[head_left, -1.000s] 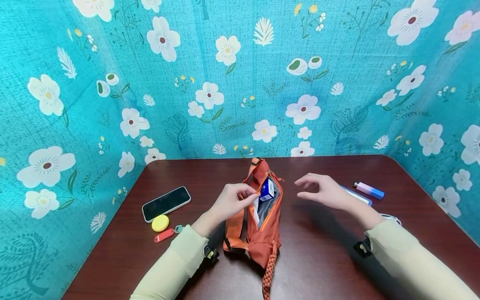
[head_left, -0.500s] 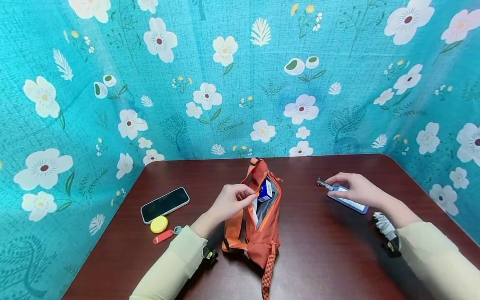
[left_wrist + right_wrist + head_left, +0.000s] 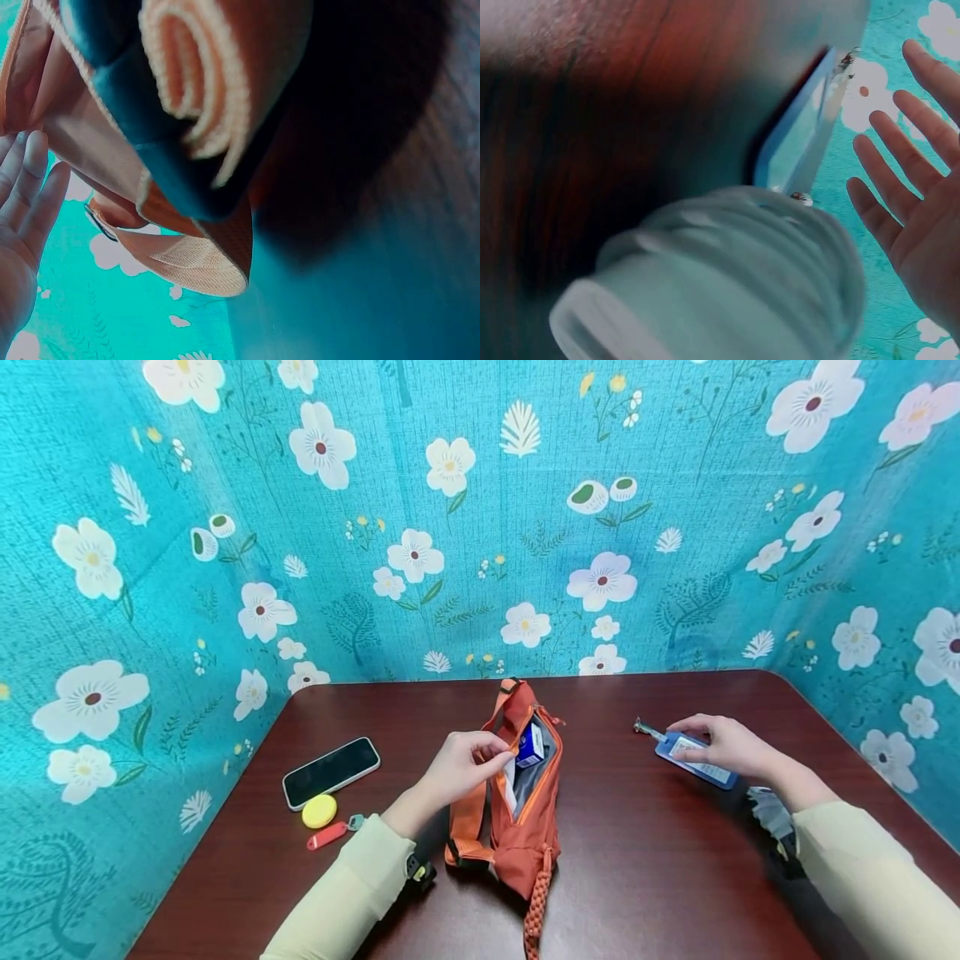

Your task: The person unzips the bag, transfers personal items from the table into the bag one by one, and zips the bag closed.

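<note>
An orange-red sling bag (image 3: pixel 517 852) lies lengthwise at mid-table with its zip open. My left hand (image 3: pixel 462 764) pinches the left edge of its opening between thumb and fingers. Inside the grey lining sits a small blue and white box (image 3: pixel 531 746), beside something white. Over to the right, my right hand (image 3: pixel 731 747) hovers at a blue badge holder (image 3: pixel 716 775), which has a metal clip at its far end. The right wrist view has that hand's fingers (image 3: pixel 907 150) extended and spread, apart from the badge holder (image 3: pixel 791 142).
At left lie a smartphone (image 3: pixel 332 772), a yellow round disc (image 3: pixel 319 811) and a key with a red tag (image 3: pixel 327 836). A coiled pale cable (image 3: pixel 768 814) is under the right wrist. A flowered teal cloth (image 3: pixel 480 527) stands behind the table.
My right hand has gone right from beside the bag to the badge holder, drawing back slightly in the last half second. My left hand stays at the bag's edge.
</note>
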A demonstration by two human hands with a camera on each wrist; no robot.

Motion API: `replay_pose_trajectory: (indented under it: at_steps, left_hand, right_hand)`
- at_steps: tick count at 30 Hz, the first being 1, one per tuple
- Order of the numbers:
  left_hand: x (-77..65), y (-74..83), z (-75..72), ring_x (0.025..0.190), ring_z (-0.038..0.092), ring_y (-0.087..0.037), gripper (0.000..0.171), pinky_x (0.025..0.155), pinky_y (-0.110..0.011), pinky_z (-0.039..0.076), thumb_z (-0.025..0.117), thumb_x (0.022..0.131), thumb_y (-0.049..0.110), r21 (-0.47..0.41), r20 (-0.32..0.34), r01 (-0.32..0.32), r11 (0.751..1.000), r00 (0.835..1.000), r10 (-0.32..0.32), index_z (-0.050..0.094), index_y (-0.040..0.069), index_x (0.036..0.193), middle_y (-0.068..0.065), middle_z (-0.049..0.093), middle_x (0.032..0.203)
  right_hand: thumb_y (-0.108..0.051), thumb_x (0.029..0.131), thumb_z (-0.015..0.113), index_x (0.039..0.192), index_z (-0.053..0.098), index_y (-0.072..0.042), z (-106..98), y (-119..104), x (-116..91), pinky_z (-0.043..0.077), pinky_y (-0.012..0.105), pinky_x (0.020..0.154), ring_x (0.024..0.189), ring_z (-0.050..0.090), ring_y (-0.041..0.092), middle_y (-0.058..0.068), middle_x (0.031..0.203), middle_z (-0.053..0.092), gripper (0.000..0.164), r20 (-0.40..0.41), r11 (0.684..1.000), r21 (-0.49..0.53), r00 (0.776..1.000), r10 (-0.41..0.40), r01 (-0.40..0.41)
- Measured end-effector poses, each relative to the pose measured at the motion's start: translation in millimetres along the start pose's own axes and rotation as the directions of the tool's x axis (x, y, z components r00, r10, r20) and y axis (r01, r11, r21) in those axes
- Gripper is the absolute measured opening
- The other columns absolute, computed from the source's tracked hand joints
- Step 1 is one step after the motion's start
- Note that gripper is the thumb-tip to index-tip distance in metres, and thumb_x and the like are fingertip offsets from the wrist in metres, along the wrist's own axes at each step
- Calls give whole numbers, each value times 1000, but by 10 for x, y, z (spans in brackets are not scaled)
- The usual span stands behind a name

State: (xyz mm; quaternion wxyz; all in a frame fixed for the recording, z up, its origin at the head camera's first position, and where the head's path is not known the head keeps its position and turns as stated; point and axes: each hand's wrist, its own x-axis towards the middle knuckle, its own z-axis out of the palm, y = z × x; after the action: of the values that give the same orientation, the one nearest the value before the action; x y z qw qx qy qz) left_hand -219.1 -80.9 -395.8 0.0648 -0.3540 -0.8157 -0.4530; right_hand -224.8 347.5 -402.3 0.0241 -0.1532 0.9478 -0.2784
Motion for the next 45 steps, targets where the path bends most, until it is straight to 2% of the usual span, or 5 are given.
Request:
replay_pose_trajectory:
  at_steps: [6,15,27,39,45]
  left_hand:
    - [-17,-7,14,63,56,-7,5,59,-27,51,71,90,16,5,0,21,1000,1000,-21,74,12,92,10,64,76]
    - [-12,-13,17,63,57,-8,5,58,-28,52,71,90,16,-16,-1,16,1000,1000,-16,74,12,92,10,64,77]
    - [1,-30,17,62,57,-8,5,58,-28,52,71,90,16,-17,4,17,1000,1000,-17,74,12,92,10,64,76]
    - [-8,-46,25,62,56,-8,5,57,-27,51,71,90,17,-6,-2,6,1000,1000,-6,74,13,91,10,64,77]
    - [-6,-51,22,61,56,-8,5,57,-27,51,70,91,17,-14,1,-10,1000,1000,10,73,12,91,9,64,77]
  right_hand:
    - [-29,83,78,129,57,3,51,104,41,46,59,87,112,49,47,32,127,52,60,29,998,4,998,55,-55]
    - [-37,80,79,133,53,1,116,211,76,47,59,83,108,47,45,36,130,46,71,56,993,-2,991,121,-121]
    - [-32,77,82,136,49,0,154,296,117,45,61,84,109,44,47,37,131,42,75,69,989,-4,986,149,-149]
    - [-30,74,85,139,45,1,155,268,133,48,57,80,107,39,45,36,129,43,83,47,992,-38,991,124,-122]
    - [-24,79,81,134,50,5,105,273,124,44,60,87,105,50,46,37,127,49,70,10,996,-40,997,76,-75]
